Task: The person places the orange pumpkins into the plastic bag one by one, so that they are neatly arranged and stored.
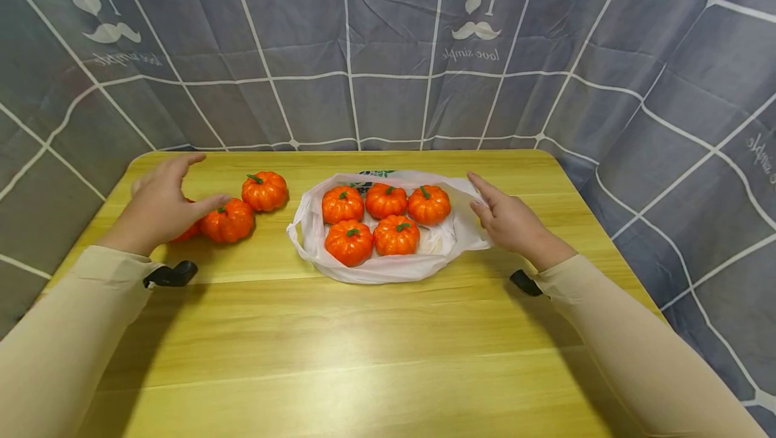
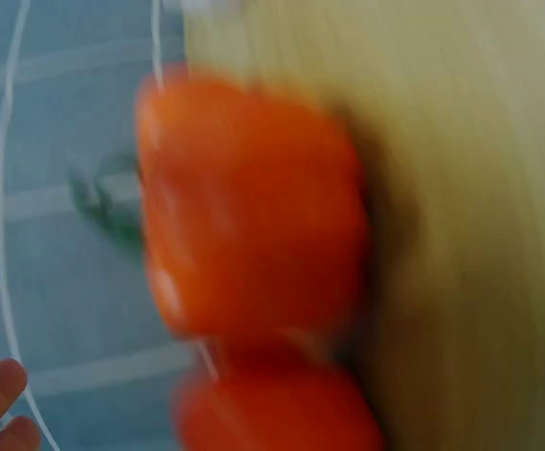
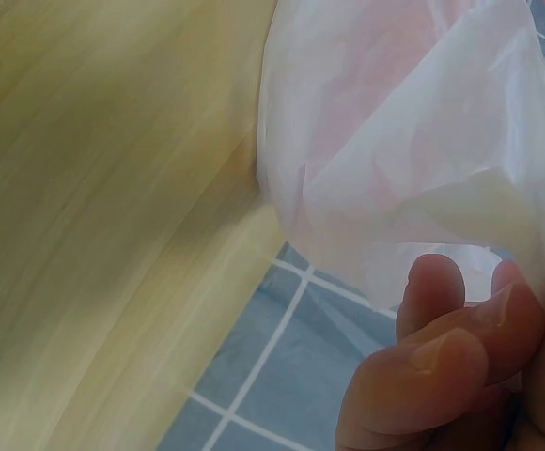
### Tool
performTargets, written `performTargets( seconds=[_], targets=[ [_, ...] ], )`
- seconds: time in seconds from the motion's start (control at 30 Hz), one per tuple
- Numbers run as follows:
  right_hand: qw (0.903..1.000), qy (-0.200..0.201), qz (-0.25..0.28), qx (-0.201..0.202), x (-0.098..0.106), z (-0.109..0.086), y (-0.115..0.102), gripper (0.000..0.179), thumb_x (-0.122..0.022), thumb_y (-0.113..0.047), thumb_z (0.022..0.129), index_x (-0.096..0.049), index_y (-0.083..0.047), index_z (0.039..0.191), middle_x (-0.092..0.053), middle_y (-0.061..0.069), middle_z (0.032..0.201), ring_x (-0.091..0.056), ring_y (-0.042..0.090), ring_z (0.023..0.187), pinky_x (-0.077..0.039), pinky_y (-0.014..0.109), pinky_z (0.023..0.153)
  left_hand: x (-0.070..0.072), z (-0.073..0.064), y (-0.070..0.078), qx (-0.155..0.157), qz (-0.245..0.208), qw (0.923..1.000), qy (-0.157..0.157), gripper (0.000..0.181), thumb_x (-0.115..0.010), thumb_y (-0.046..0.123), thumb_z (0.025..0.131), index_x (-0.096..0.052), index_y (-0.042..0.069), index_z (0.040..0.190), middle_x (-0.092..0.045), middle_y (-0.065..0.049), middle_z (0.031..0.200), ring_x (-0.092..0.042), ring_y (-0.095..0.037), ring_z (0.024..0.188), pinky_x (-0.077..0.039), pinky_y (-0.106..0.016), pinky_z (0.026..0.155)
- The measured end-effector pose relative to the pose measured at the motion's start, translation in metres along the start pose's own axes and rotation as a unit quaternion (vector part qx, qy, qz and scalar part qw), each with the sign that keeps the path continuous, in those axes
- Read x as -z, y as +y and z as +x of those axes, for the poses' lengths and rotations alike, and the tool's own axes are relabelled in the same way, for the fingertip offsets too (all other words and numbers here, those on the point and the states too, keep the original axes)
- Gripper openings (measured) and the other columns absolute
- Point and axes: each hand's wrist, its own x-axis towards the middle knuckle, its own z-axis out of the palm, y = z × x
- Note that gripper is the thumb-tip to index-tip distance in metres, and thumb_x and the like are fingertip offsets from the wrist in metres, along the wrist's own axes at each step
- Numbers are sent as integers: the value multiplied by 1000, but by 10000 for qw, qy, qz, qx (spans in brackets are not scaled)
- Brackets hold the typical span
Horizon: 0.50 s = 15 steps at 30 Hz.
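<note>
A white plastic bag lies on the table with its mouth spread, and several small orange pumpkins with green stems sit inside. At its right end my right hand holds the bag's edge; in the right wrist view its curled fingers are at the bag's handle. To the left, my left hand is spread over loose pumpkins, thumb and fingers apart, with nothing gripped. One pumpkin shows by its thumb, another is partly hidden under the hand. In the left wrist view a pumpkin appears blurred.
Another loose pumpkin stands between the left hand and the bag. The wooden table ends at a grey checked curtain with white lines, at the back and along both sides. Dark wrist mounts stick out below the sleeves.
</note>
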Motion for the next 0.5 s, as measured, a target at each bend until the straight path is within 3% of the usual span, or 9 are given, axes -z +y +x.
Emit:
performTargets(
  seconds=[0.07,0.23,0.5],
  targets=[
    [10000,3,0,4,0,0,0,63,-44,-28,114,-18,-23,171,-66,9,78,-52,19,58,-44,34,60,7,-3,-22,321,107,9992,-193,100,-71,55,95,-24,-1,164,-28,-37,164,-27,-64,143,-20,-80,110],
    [10000,14,11,16,2,-2,-2,63,-45,-28,114,-18,-23,171,-63,8,74,-51,19,56,-44,34,58,16,-11,-61,599,93,9955,-726,108,-72,54,96,-15,-7,164,-19,-42,164,-26,-65,142,-27,-81,109],
    [10000,-7,27,-35,1,-2,-2,64,-44,-30,114,-16,-24,171,-61,7,73,-50,19,55,-43,34,57,15,-20,-94,844,-558,9851,-1393,108,-70,47,99,-3,-9,164,-8,-46,164,-14,-69,147,-20,-82,113]
  ],
)
